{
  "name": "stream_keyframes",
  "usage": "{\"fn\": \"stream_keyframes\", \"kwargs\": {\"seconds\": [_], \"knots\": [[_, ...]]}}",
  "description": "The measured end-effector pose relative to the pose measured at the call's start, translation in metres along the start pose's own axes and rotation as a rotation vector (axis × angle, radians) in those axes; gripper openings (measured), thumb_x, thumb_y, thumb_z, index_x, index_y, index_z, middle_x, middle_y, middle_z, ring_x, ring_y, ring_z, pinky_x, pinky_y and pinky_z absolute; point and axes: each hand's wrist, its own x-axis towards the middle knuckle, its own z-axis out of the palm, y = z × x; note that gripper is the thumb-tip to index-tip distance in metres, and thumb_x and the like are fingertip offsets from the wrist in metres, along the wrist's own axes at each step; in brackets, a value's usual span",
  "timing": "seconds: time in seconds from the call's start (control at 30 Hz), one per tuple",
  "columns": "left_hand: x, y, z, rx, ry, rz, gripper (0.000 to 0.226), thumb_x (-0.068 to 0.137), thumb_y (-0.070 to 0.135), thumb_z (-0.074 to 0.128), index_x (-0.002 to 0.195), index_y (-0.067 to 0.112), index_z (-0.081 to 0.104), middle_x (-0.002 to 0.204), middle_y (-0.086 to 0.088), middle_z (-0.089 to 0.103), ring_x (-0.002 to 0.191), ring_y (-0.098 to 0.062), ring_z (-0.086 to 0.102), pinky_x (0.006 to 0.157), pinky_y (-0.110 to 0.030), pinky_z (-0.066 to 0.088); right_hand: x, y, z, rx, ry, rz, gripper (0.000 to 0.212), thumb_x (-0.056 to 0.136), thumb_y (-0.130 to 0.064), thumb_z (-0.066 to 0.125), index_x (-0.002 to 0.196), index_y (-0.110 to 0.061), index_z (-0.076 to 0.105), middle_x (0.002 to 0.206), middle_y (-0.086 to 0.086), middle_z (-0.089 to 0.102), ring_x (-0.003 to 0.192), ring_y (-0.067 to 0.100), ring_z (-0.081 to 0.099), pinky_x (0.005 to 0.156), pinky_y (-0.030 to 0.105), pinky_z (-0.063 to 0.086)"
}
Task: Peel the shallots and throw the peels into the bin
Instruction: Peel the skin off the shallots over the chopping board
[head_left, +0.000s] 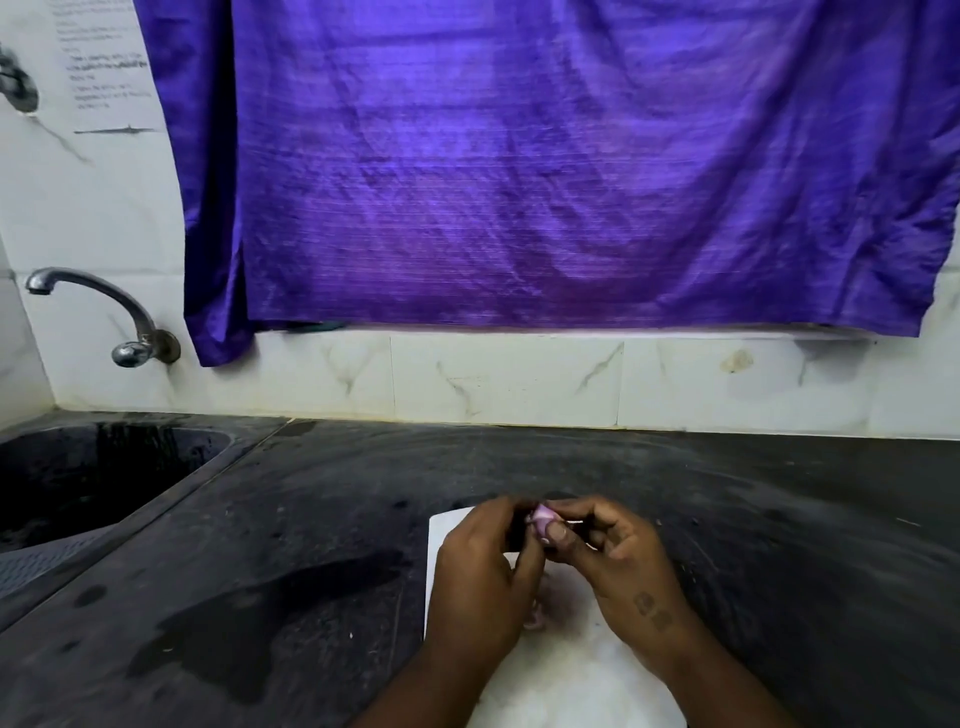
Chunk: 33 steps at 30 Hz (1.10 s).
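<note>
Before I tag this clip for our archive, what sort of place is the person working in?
Probably a home kitchen: a dark stone counter with a sunken sink, a wall tap on marble-look tiles, and a shallot held between the left hand and right hand.

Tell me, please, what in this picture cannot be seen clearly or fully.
Head view:
- Shallot: mostly covered by the fingers of the left hand and right hand; remaining peel unclear.
- Pink bits on the white board: blurred, half under the left hand; peels or shallots, cannot tell.
- Bin: not in view.
- Sink: cut off by the left edge.
- Printed sheet on the wall: text too small.
</note>
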Motion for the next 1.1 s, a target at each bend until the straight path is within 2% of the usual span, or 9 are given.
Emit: {"fn": "stream_keyframes", "kwargs": {"seconds": [0.17, 0.27, 0.43, 0.53, 0.67, 0.77, 0.83, 0.93, 1.1], "knots": [[0.0, -0.001, 0.001, 0.057, 0.052, -0.007, 0.012, 0.09, 0.015, 0.073, 0.093, 0.027, 0.072, 0.084, 0.016, 0.073, 0.08, 0.002, 0.068, 0.064, -0.021, 0.056, -0.001, 0.002, 0.003, -0.065, 0.005, -0.031, 0.02, 0.078, -0.014, 0.079, 0.097, -0.013, 0.079, 0.098, 0.001, 0.081, 0.094, 0.017, 0.076, 0.082, 0.028, 0.063], [0.001, -0.003, 0.0, 0.071, 0.078, -0.035, 0.014, 0.087, 0.015, 0.074, 0.089, 0.029, 0.072, 0.079, 0.017, 0.071, 0.076, -0.001, 0.066, 0.062, -0.021, 0.053, -0.001, 0.003, 0.003, -0.058, -0.024, -0.022, 0.019, 0.082, -0.013, 0.078, 0.1, -0.012, 0.078, 0.101, 0.004, 0.08, 0.095, 0.021, 0.076, 0.084, 0.036, 0.064], [0.005, -0.008, -0.001, 0.049, 0.123, -0.052, 0.024, 0.081, 0.006, 0.068, 0.09, 0.028, 0.075, 0.078, 0.016, 0.072, 0.073, -0.004, 0.068, 0.063, -0.026, 0.054, 0.001, 0.002, 0.002, 0.17, 0.009, 0.035, 0.021, 0.088, -0.015, 0.066, 0.102, 0.0, 0.072, 0.101, 0.018, 0.079, 0.093, 0.033, 0.076, 0.078, 0.032, 0.064], [0.006, -0.013, -0.003, 0.09, 0.103, -0.113, 0.029, 0.084, 0.002, 0.067, 0.092, 0.028, 0.077, 0.077, 0.018, 0.072, 0.07, -0.002, 0.066, 0.061, -0.012, 0.047, 0.003, 0.0, -0.001, 0.275, 0.044, 0.08, 0.018, 0.095, -0.011, 0.06, 0.103, 0.002, 0.069, 0.103, 0.023, 0.077, 0.095, 0.039, 0.076, 0.083, 0.034, 0.064], [0.003, -0.011, -0.002, 0.15, 0.037, -0.141, 0.017, 0.089, 0.031, 0.061, 0.095, 0.033, 0.077, 0.091, 0.023, 0.075, 0.073, 0.001, 0.067, 0.068, -0.021, 0.056, 0.002, -0.002, -0.003, 0.335, 0.029, 0.143, 0.015, 0.099, -0.008, 0.057, 0.105, 0.003, 0.066, 0.108, 0.023, 0.077, 0.101, 0.036, 0.076, 0.088, 0.033, 0.063], [0.002, -0.01, -0.002, 0.201, 0.024, -0.049, 0.015, 0.089, 0.039, 0.062, 0.092, 0.036, 0.076, 0.105, 0.029, 0.069, 0.096, 0.015, 0.057, 0.079, -0.019, 0.05, 0.002, 0.0, -0.003, 0.31, 0.033, 0.15, 0.013, 0.098, -0.008, 0.058, 0.101, 0.002, 0.065, 0.106, 0.021, 0.077, 0.094, 0.027, 0.077, 0.086, 0.033, 0.063], [0.002, -0.01, -0.002, 0.202, 0.031, -0.012, 0.014, 0.089, 0.044, 0.062, 0.089, 0.037, 0.073, 0.11, 0.031, 0.066, 0.107, 0.013, 0.053, 0.086, -0.021, 0.047, 0.003, 0.001, -0.003, 0.236, 0.044, 0.135, 0.012, 0.095, -0.012, 0.062, 0.099, -0.002, 0.067, 0.103, 0.015, 0.079, 0.09, 0.021, 0.076, 0.08, 0.031, 0.063], [0.002, -0.009, -0.001, 0.217, 0.014, 0.025, 0.021, 0.091, 0.054, 0.061, 0.085, 0.034, 0.069, 0.097, 0.026, 0.063, 0.1, 0.005, 0.055, 0.081, -0.022, 0.047, 0.004, 0.003, -0.003, 0.108, 0.071, 0.099, 0.011, 0.092, -0.013, 0.066, 0.099, -0.006, 0.07, 0.1, 0.007, 0.081, 0.089, 0.015, 0.074, 0.074, 0.026, 0.059], [0.0, -0.008, 0.0, 0.202, 0.002, 0.007, 0.018, 0.087, 0.054, 0.065, 0.093, 0.036, 0.063, 0.092, 0.025, 0.061, 0.098, 0.004, 0.054, 0.075, -0.019, 0.046, 0.003, 0.0, -0.002, 0.202, 0.046, 0.125, 0.019, 0.089, -0.004, 0.071, 0.105, 0.006, 0.067, 0.108, 0.014, 0.08, 0.104, 0.027, 0.076, 0.093, 0.038, 0.058]]}}
